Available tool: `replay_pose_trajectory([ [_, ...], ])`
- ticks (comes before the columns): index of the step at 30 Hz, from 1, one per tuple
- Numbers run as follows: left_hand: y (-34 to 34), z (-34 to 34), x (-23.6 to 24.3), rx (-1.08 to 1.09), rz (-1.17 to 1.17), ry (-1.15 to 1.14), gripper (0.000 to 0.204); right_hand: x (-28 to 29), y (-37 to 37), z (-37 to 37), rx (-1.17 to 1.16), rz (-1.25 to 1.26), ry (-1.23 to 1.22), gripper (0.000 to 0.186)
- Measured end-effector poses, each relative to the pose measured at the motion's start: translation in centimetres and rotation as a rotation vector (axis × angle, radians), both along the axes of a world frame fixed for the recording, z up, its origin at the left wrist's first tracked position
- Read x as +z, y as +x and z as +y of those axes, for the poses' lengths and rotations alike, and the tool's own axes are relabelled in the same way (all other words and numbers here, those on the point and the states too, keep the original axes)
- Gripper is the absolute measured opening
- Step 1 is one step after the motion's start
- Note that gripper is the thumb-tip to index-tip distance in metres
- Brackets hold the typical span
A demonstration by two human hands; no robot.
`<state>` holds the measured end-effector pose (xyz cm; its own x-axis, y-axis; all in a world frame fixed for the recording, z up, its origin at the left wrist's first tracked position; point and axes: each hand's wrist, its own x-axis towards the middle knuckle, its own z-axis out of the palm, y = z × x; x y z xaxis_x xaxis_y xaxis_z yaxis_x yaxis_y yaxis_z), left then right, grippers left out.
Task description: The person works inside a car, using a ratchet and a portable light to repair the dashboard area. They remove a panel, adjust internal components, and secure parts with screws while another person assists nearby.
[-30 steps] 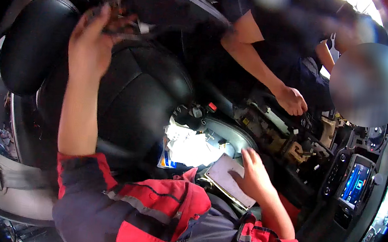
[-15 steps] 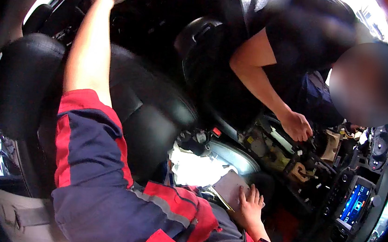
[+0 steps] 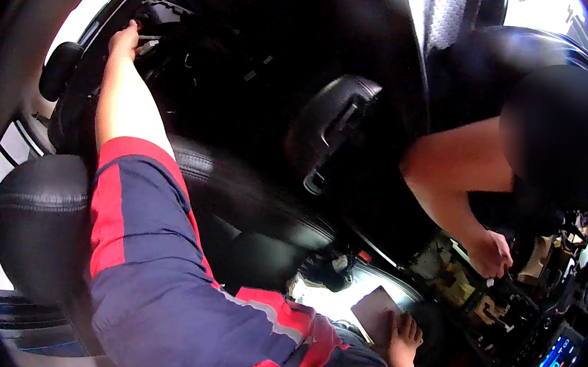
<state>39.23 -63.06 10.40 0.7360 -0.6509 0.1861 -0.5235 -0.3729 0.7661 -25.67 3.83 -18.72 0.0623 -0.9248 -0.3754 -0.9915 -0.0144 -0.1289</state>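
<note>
My left arm reaches far to the upper left over the seats. My left hand point(image 3: 124, 39) is closed there, at a dark open area with pale and metallic bits beside its fingers. What it holds is too small and partly hidden. At lower right, above my lap, lies a thin grey flat panel point(image 3: 373, 316), tilted. My right hand point(image 3: 404, 338) rests over the panel's right edge, its fingers stretched and apart.
A black leather seat point(image 3: 265, 258) and headrests point(image 3: 39, 216) surround me. A co-worker's hand point(image 3: 491, 256) works at right over an opened console with exposed wiring and a tan bracket point(image 3: 494, 312). A lit dashboard screen point(image 3: 551, 365) stands at lower right.
The view has shifted, so the console and screen sit lower and further right. My left hand shows lower in the picture, still at the same area. The panel and my right hand stay together.
</note>
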Motion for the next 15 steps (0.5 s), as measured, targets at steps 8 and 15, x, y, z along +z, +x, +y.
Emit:
replay_pose_trajectory([
  [8,4.8,-3.9,-6.1,-0.003,-0.415,0.652,0.077,0.9,1.8,-3.4,-0.096,0.055,0.036,0.053],
  [15,-17.6,4.3,5.9,-0.043,-0.712,0.048,0.061,2.2,4.0,-3.2,-0.218,0.043,-0.214,0.045],
])
